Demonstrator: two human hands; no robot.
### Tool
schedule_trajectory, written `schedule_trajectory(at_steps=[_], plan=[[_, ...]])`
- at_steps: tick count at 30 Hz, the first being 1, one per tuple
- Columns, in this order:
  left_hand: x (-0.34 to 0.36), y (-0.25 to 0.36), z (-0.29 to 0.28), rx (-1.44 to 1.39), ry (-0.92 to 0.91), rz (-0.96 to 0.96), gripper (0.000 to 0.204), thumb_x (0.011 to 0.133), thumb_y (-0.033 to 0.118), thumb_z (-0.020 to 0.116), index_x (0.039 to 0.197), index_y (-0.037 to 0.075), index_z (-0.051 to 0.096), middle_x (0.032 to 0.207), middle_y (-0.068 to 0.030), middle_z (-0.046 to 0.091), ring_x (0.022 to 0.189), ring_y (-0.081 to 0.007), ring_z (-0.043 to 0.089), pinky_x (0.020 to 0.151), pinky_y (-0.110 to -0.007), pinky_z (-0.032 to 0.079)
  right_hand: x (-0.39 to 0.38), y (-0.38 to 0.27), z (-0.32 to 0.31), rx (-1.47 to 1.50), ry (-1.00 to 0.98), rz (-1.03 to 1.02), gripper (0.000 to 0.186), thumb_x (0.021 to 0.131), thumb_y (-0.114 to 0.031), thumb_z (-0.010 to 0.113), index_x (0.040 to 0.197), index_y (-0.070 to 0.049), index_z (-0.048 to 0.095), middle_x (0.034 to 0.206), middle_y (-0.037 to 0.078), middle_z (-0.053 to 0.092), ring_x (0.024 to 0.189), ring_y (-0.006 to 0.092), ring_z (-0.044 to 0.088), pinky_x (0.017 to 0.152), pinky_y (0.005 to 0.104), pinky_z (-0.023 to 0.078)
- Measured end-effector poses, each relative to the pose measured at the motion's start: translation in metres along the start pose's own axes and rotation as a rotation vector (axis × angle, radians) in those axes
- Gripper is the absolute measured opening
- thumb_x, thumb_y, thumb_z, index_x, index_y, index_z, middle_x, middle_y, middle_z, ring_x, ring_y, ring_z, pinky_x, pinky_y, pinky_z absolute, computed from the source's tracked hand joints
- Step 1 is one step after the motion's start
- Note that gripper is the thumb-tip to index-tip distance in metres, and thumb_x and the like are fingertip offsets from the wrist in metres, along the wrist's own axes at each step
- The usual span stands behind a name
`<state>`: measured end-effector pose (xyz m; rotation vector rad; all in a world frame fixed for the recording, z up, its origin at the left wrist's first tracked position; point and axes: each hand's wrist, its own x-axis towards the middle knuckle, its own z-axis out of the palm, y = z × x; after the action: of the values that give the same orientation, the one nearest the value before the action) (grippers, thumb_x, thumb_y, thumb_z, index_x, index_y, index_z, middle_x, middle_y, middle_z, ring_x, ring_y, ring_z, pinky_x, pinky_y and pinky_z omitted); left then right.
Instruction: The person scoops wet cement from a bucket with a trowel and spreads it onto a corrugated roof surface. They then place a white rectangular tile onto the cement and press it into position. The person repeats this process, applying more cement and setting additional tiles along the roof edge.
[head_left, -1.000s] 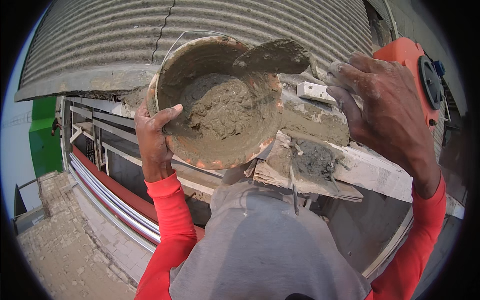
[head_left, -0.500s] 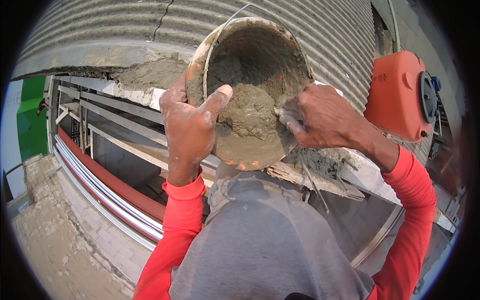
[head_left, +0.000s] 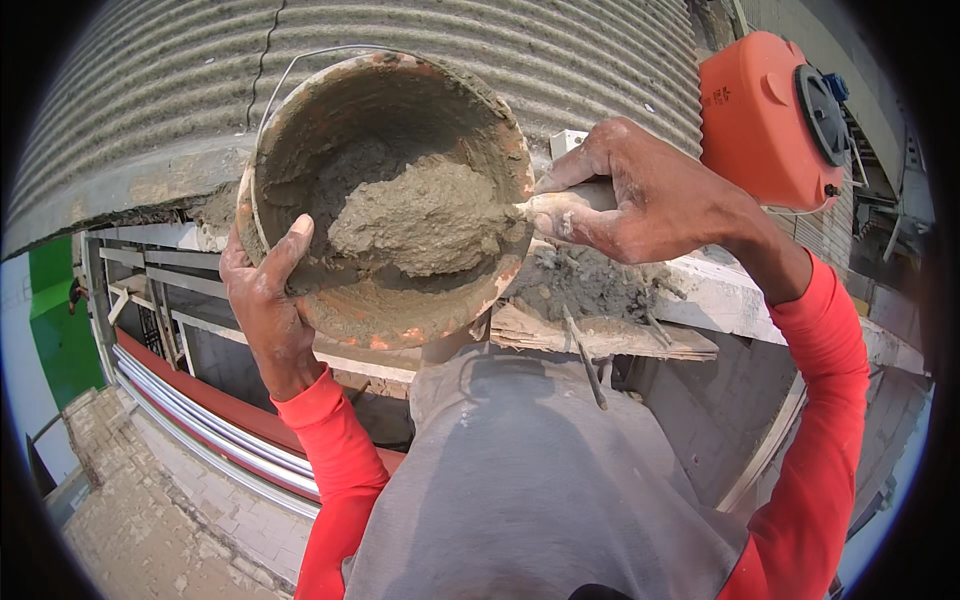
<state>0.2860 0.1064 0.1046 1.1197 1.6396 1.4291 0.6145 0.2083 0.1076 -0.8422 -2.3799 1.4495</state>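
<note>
My left hand (head_left: 265, 305) grips the near-left rim of a mortar-caked bucket (head_left: 380, 100), its thumb just over the edge and its fingers partly hidden behind it. Wet grey mortar (head_left: 420, 220) forms a lumpy heap inside. My right hand (head_left: 670, 200) is wrapped round the pale handle of a trowel (head_left: 575, 208) at the bucket's right side; the blade is inside, hidden under the mortar. Below them, more mortar (head_left: 590, 285) lies on a rough wooden board (head_left: 610, 335), with thin rods (head_left: 585, 360) sticking out.
A corrugated roof (head_left: 460, 30) spans the top beside an orange tank (head_left: 750, 120). Pale beams (head_left: 730, 300) run below the bucket. At lower left are metal pipes (head_left: 215, 420) and a paved floor (head_left: 140, 510) far below; a distant person (head_left: 76, 295) is at far left.
The trowel went from raised over the rim down into the bucket. The bucket tilted and shifted right, then came back left. The mortar now sits in a larger heap on the hidden blade.
</note>
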Motion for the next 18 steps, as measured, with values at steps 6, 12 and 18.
schedule_trajectory(at_steps=[6, 12, 18], plan=[[0.002, -0.041, -0.057, -0.209, 0.020, -0.213, 0.052, 0.090, 0.007, 0.070, 0.137, -0.009, 0.057, 0.129, -0.0178, 0.068, 0.114, -0.0274, 0.071, 0.099, -0.041, 0.058, -0.072, 0.029, -0.044, -0.136, 0.087, 0.112, 0.030, 0.085, -0.022, 0.071, 0.092, 0.006, 0.079, 0.057, 0.007, 0.051, 0.053, 0.0148, 0.042, 0.051, 0.0376, 0.036], [-0.002, -0.102, -0.116, -0.278, 0.214, -0.415, 0.048, 0.093, 0.011, 0.066, 0.139, -0.003, 0.060, 0.133, -0.0177, 0.067, 0.118, -0.0299, 0.069, 0.099, -0.044, 0.060, -0.179, 0.105, -0.060, -0.212, 0.262, 0.365, 0.032, 0.079, -0.020, 0.075, 0.098, 0.005, 0.081, 0.067, 0.011, 0.066, 0.058, 0.0174, 0.053, 0.057, 0.0355, 0.046], [-0.020, -0.137, -0.134, 0.249, 0.093, -0.035, 0.037, 0.103, 0.016, 0.060, 0.138, 0.004, 0.058, 0.147, -0.0199, 0.054, 0.131, -0.0353, 0.060, 0.109, -0.048, 0.056, -0.257, 0.267, -0.064, -0.557, 0.238, 0.447, 0.040, 0.071, -0.031, 0.075, 0.095, 0.000, 0.083, 0.085, 0.023, 0.076, 0.076, 0.0401, 0.070, 0.075, 0.0452, 0.058]])
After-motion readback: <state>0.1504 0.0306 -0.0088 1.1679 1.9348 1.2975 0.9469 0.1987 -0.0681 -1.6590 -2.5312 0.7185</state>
